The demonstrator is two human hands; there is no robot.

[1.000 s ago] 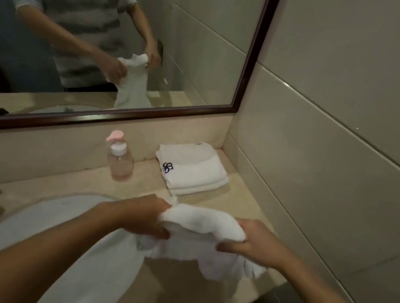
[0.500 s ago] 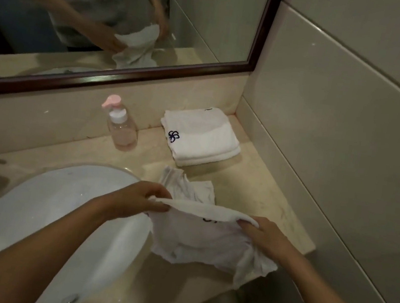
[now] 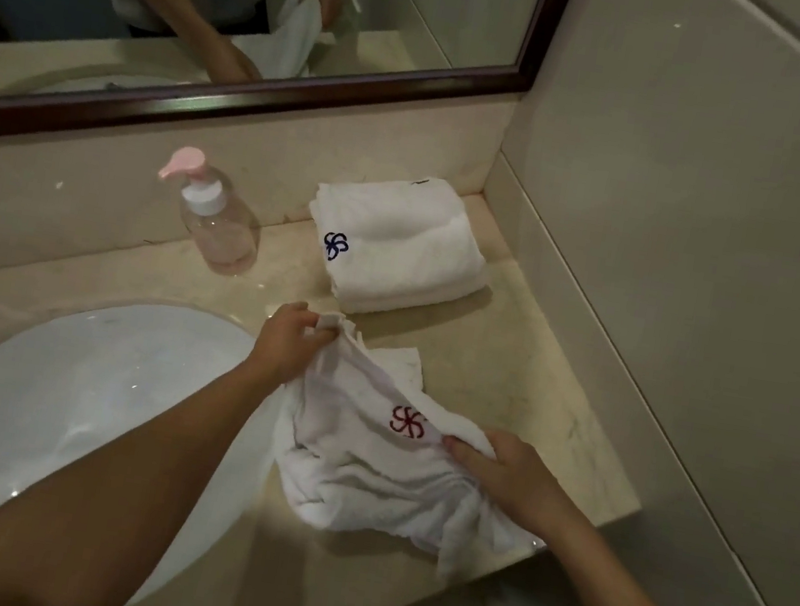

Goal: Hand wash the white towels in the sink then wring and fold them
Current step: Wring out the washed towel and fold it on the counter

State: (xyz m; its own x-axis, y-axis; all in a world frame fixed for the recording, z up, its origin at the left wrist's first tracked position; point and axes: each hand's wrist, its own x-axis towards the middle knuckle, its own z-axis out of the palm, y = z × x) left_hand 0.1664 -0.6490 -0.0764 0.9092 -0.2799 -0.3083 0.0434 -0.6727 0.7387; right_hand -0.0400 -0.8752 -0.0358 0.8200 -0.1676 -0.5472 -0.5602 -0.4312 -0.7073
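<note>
My left hand [image 3: 291, 341] pinches one far corner of the white towel [image 3: 377, 476], its fingers curled round the hem, while my right hand [image 3: 504, 474] grips the opposite edge just beside the red flower emblem [image 3: 405, 420]. I hold it this way to spread the cloth over the counter [image 3: 522, 373], to the right of the sink [image 3: 62, 397] — I judge this to be the start of folding. The towel sags between my hands, rumpled and creased; its near edge droops past the counter's front lip. The terry looks soft and limp, likely damp from wringing.

Behind it sits a folded towel [image 3: 396, 245] with a blue emblem — a neat, thick rectangle tucked into the corner, well clear of my work. A clear pump bottle [image 3: 216, 218] with a pink nozzle stands near it. The counter is smooth, pale stone; the sink a glossy white oval.
</note>
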